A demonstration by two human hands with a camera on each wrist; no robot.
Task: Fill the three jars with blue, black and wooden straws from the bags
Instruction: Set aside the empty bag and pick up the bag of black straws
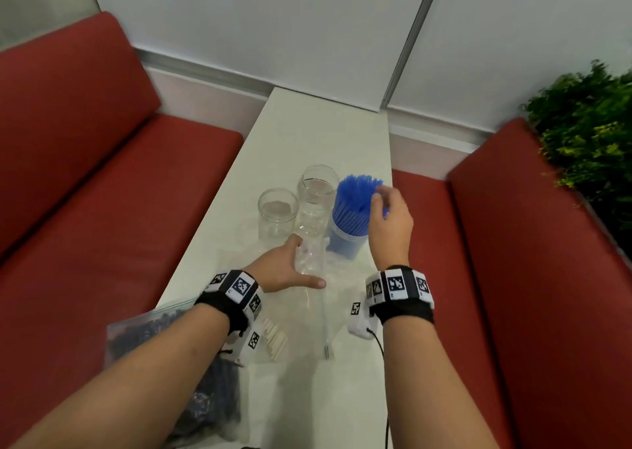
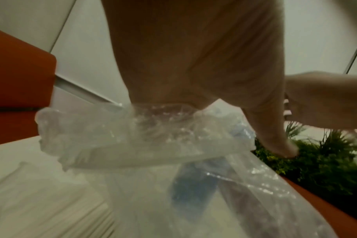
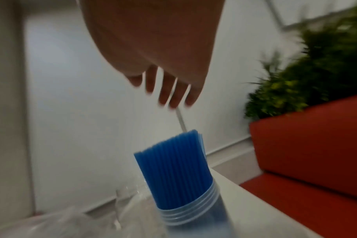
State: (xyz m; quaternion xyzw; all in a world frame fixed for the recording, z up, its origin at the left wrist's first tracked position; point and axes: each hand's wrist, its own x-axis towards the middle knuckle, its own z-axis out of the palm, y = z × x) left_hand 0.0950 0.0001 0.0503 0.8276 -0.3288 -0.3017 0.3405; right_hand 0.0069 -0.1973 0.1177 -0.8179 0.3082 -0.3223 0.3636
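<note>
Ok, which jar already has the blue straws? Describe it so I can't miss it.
On the white table between the red benches, three clear jars stand in a row. It is the rightmost jar, under the right hand. Only it is packed with upright blue straws; its neighbours look empty.

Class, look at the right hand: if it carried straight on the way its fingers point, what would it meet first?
Most likely the blue straws standing in their jar; the right hand hangs open just above their tips, though the exact gap is unclear.
</note>
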